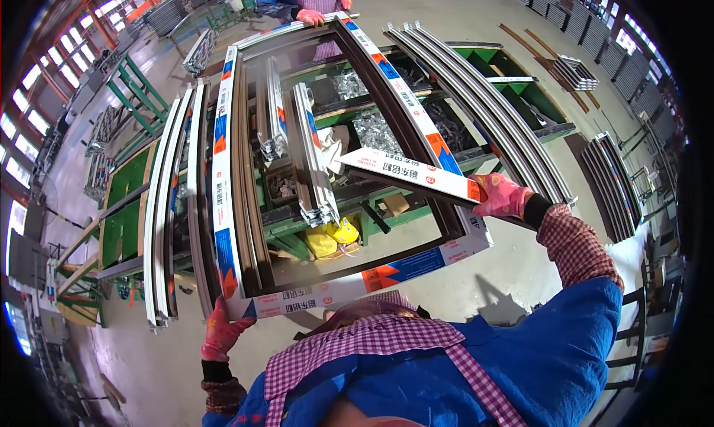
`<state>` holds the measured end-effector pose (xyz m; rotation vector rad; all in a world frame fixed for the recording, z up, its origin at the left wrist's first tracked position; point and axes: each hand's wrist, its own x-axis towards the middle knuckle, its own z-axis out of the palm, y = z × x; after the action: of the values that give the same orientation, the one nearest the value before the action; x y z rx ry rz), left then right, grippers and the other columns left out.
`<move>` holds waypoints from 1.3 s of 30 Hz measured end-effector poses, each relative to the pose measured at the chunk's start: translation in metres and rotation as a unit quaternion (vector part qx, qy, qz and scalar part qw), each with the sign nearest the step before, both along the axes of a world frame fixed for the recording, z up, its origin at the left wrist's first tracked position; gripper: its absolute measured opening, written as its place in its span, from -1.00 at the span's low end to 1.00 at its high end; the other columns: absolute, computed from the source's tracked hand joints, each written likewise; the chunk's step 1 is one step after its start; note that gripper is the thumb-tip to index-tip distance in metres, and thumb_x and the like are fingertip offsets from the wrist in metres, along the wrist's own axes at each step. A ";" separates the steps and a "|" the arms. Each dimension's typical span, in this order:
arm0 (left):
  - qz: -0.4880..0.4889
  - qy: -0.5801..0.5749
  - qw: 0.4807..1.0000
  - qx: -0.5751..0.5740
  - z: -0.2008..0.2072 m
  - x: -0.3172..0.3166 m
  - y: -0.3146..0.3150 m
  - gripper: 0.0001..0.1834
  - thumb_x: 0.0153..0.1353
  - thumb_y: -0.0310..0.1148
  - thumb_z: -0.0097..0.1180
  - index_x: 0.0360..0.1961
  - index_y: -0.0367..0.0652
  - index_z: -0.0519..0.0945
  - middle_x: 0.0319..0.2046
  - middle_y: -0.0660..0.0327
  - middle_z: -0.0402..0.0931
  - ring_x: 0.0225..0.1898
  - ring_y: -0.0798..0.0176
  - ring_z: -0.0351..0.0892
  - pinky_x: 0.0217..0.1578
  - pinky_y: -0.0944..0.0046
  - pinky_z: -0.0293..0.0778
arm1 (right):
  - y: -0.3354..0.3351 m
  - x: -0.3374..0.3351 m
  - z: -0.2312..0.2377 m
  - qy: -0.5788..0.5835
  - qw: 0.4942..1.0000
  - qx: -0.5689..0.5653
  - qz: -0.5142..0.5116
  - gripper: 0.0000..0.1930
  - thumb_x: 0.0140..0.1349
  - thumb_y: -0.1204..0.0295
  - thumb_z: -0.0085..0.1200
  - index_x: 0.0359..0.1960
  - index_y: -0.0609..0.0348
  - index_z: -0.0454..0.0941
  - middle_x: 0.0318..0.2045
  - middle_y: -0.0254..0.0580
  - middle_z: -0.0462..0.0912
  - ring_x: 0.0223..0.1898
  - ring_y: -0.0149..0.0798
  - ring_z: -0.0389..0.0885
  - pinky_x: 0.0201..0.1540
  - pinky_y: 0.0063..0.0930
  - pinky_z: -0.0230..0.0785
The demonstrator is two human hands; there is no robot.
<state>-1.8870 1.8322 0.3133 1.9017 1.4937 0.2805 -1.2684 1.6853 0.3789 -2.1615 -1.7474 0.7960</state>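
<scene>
window frame and loose profile, held over green worktop

left hand: red glove, arm reaching down and out to the person's left, fingers closed on the near left corner of the window frame. right hand: red glove, checked sleeve, arm stretched forward to the right, fingers clamped on the end of a loose profile strip wrapped in white film with orange and blue marks.

window frame: rectangular, dark inner faces, white protective film on its outer faces; lies flat across the green worktop, near edge just in front of the person's chest, far edge at a co-worker's gloved hand.

loose profile strip: runs from the right hand leftward and slightly up, above the frame's right side, crossing into its opening.

beside the frame: bundle of pale profiles on the left, grey profiles on the right. below: yellow gloves on the lower shelf.
</scene>
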 end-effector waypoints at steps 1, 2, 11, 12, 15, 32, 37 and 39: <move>0.001 0.000 1.000 0.000 0.005 0.003 -0.001 -0.05 -0.16 -0.32 0.49 0.22 -0.37 0.21 -0.06 0.00 0.52 -0.05 0.15 0.54 -0.05 0.21 0.45 | 0.001 0.000 0.000 -0.003 1.000 0.001 -0.003 -0.45 -0.17 0.28 0.27 -0.06 0.18 0.48 -0.33 0.01 0.64 -0.23 0.00 0.61 -0.16 -0.25 0.43; 0.006 -0.010 1.000 -0.014 0.010 0.006 -0.003 -0.05 -0.16 -0.31 0.49 0.22 -0.37 0.21 -0.06 0.00 0.52 -0.05 0.14 0.54 -0.05 0.21 0.46 | 0.002 -0.001 0.001 -0.003 1.000 0.000 -0.002 -0.45 -0.17 0.28 0.27 -0.06 0.18 0.48 -0.33 0.01 0.64 -0.23 0.00 0.61 -0.16 -0.25 0.43; -0.008 0.004 1.000 0.007 -0.004 -0.005 0.001 -0.02 -0.16 -0.27 0.48 0.25 -0.37 0.19 -0.01 -0.02 0.50 0.03 0.11 0.50 0.03 0.19 0.42 | 0.001 -0.008 0.009 -0.046 0.999 -0.005 0.018 -0.38 -0.16 0.21 0.22 -0.01 0.22 0.42 -0.30 0.18 0.61 -0.19 0.18 0.58 -0.16 -0.12 0.41; -0.002 0.015 1.000 0.008 -0.004 -0.005 -0.001 -0.03 -0.16 -0.31 0.47 0.26 -0.34 0.20 0.00 0.00 0.50 0.05 0.13 0.48 0.07 0.20 0.39 | 0.004 -0.009 0.009 -0.047 0.999 -0.005 0.023 -0.38 -0.16 0.21 0.22 -0.01 0.22 0.42 -0.30 0.18 0.61 -0.19 0.18 0.58 -0.16 -0.12 0.41; 0.009 0.002 1.000 -0.011 0.000 -0.004 -0.003 0.00 -0.17 -0.30 0.48 0.27 -0.37 0.18 0.03 -0.02 0.47 0.07 0.11 0.47 0.09 0.20 0.38 | 0.008 -0.013 0.010 -0.058 0.998 -0.038 -0.003 -0.34 -0.22 0.30 0.25 0.03 0.29 0.44 -0.25 0.11 0.62 -0.16 0.00 0.59 -0.05 -0.28 0.41; -0.008 -0.022 1.000 0.004 -0.019 -0.015 0.003 -0.10 -0.16 -0.35 0.47 0.21 -0.25 0.25 -0.01 0.06 0.49 0.02 0.16 0.50 0.06 0.20 0.41 | 0.007 -0.009 0.008 -0.026 0.999 -0.043 -0.010 -0.37 -0.21 0.30 0.29 -0.01 0.25 0.44 -0.24 0.08 0.62 -0.16 -0.02 0.59 -0.04 -0.30 0.41; -0.009 -0.007 1.000 0.015 -0.014 -0.011 0.001 -0.13 -0.16 -0.37 0.46 0.19 -0.24 0.27 -0.03 0.07 0.51 -0.01 0.15 0.51 0.03 0.18 0.43 | 0.007 -0.012 0.010 -0.040 0.998 -0.047 -0.013 -0.37 -0.21 0.30 0.29 -0.01 0.25 0.44 -0.24 0.06 0.62 -0.16 -0.03 0.59 -0.04 -0.31 0.41; -0.010 -0.012 1.000 0.023 -0.014 -0.011 0.000 -0.13 -0.17 -0.37 0.47 0.19 -0.24 0.27 -0.06 0.07 0.52 -0.03 0.14 0.52 0.02 0.18 0.44 | 0.007 -0.012 0.010 -0.026 0.998 -0.046 -0.023 -0.37 -0.21 0.30 0.29 -0.01 0.26 0.44 -0.24 0.07 0.62 -0.16 -0.02 0.59 -0.04 -0.31 0.40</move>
<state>-1.8979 1.8322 0.2997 1.9417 1.4638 0.3297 -1.2803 1.6923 0.3890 -2.2923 -1.7095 0.8309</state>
